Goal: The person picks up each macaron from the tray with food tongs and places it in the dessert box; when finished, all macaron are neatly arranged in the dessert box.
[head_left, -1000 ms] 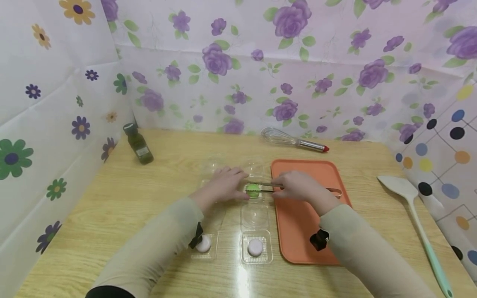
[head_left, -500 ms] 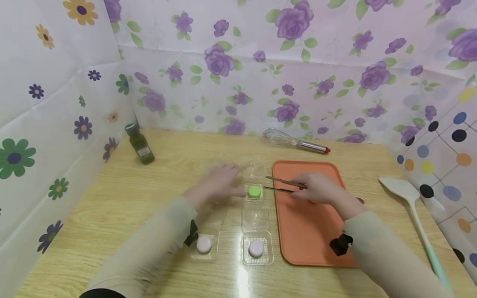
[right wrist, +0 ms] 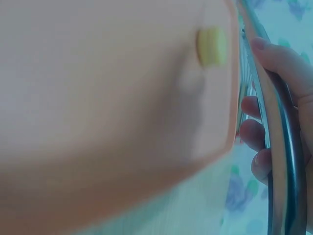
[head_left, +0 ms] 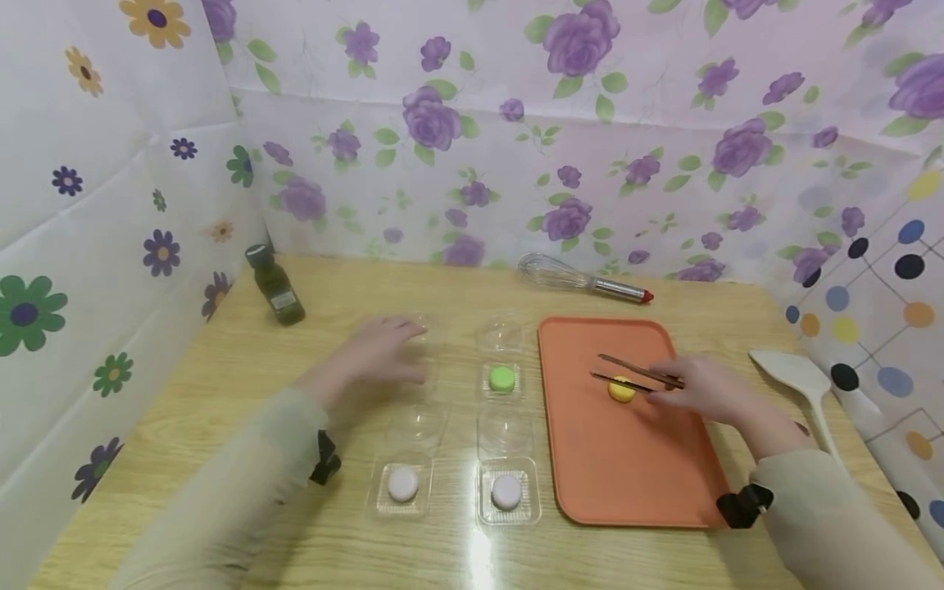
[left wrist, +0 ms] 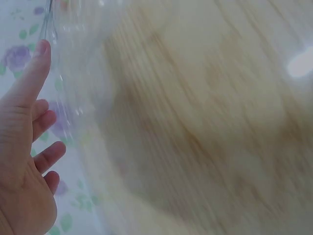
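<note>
Since the earlier frames, the right hand (head_left: 704,389) has carried the metal tongs (head_left: 642,371) back from the green macaron (head_left: 502,378) to above the orange tray (head_left: 612,467), while the left hand (head_left: 372,352) has swung away toward the far-left container (head_left: 433,377). The green macaron now sits loose in the far-right container (head_left: 518,392), free of the tongs, so that placement looks finished. The same shift lays bare the yellow macaron (head_left: 622,396), which lies on the tray; one tong arm crosses its upper edge in the head view, yet nothing shows it pinched, and whether metal touches it cannot be told. The right hand's grip is wrapped around the tongs, whose tips stand apart. The left hand's grip is loose and holds nothing that shows; blur leaves unclear whether it touches the clear plastic. Closer to the person on the tabletop (head_left: 339,541), the near-left container (head_left: 422,508) and near-right container (head_left: 528,515) each bear a lilac macaron (head_left: 506,492). Judging from this, the work has passed from the green piece to the yellow one, which the tongs do not yet hold.
</note>
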A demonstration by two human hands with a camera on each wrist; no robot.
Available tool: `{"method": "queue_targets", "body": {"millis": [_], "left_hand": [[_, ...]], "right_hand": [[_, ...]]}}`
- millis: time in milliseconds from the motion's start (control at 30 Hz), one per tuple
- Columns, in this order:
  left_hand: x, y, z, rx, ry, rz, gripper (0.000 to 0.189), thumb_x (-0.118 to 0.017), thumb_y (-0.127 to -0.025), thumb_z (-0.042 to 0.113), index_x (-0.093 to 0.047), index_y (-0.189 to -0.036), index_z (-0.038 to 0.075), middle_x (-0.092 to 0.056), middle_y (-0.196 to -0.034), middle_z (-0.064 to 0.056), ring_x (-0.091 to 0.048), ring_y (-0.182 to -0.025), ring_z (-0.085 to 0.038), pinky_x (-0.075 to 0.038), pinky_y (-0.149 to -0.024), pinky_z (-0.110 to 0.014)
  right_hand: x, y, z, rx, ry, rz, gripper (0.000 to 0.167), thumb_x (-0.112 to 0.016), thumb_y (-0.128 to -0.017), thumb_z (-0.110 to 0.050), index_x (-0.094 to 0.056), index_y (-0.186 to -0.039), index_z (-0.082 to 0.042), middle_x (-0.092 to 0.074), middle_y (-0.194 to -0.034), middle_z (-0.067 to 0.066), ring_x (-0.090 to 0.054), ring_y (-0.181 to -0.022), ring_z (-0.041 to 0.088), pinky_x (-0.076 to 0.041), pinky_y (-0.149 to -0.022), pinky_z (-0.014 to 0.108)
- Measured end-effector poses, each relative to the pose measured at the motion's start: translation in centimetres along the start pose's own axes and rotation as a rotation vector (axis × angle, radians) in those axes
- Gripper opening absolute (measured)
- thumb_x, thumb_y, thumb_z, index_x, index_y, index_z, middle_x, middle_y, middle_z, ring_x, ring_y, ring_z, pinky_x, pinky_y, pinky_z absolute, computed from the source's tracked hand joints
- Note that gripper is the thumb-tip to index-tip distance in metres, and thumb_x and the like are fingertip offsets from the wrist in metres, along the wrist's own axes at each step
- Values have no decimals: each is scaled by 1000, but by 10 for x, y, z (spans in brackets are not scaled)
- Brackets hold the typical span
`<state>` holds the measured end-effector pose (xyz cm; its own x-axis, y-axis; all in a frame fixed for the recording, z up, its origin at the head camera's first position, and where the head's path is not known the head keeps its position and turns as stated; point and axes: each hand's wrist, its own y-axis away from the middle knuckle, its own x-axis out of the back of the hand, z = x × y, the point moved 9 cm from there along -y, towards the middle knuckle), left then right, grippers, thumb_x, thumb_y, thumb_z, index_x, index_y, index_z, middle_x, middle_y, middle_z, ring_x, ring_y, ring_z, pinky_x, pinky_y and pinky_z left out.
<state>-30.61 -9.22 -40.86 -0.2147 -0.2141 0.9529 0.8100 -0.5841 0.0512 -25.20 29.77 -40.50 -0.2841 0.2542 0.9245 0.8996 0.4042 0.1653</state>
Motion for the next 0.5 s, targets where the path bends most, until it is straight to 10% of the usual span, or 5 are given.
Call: {"method": "queue_targets", "body": {"millis": [500], "left_hand": [[-2, 19, -23, 13, 74, -17, 76, -74, -76, 41, -44, -139, 10, -40, -143, -15, -28, -133, -36, -7, -109, -58]], "right_hand": [[-7, 25, 31, -44, 74, -36, 53, -69, -80, -46, -66, -116, -7, -59, -81, -8, -46, -66, 11, -36, -56, 29]]}}
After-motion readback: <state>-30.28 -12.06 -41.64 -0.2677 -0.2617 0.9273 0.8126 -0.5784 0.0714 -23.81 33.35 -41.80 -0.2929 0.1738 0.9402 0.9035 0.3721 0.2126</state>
